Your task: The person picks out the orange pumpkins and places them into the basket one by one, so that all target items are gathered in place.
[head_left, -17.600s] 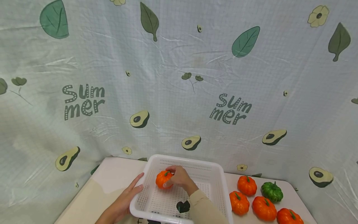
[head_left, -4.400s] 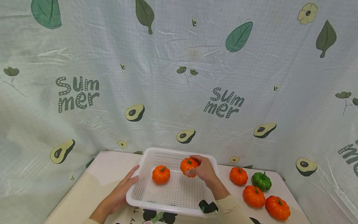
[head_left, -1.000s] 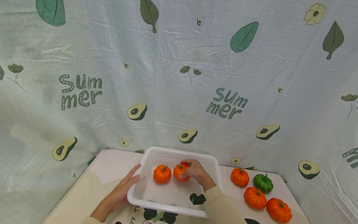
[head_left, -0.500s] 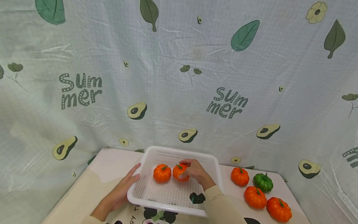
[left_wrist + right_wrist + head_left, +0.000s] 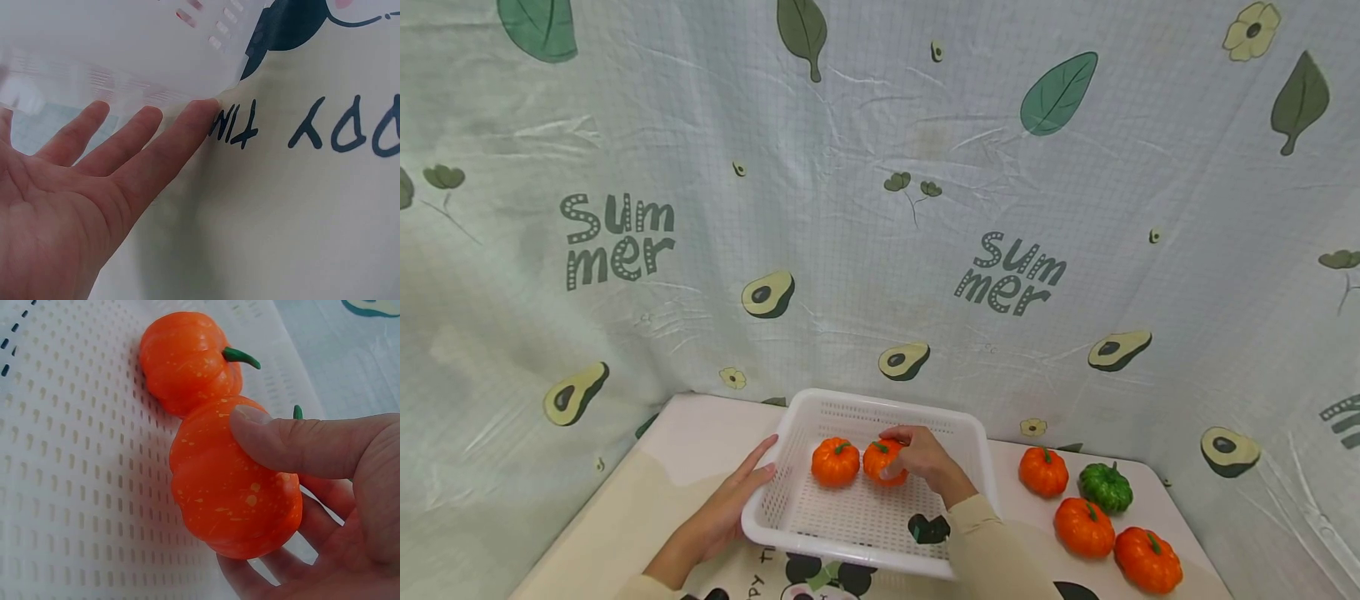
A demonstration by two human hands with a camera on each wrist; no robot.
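One orange pumpkin point(image 5: 231, 500) is sitting in the grip of the right hand point(image 5: 925, 461), inside the white basket point(image 5: 850, 557). The thumb is pressing on its near side and the other fingers are curling round the opposite side, so the hold is looking secure. A second pumpkin point(image 5: 836, 463) is standing just beside it, toward the left wall. Whether these two are touching, I cannot tell surely, nor whether the held one is resting its weight on the basket floor. The left hand point(image 5: 730, 504) is not gripping: its fingers are stretching out and touching the left wall from outside, which is probably helping to steady the basket. To the right, on the table point(image 5: 700, 433), three loose orange pumpkins point(image 5: 1084, 528) and a green pumpkin point(image 5: 1106, 489) are lying. For doing this step well, in my judgement, the right hand should be feeling firm support under the pumpkin before any loosening, and the fingers should be opening gently, without pushing the neighbour. The left hand should be pressing only lightly, because too much force could be tilting the basket
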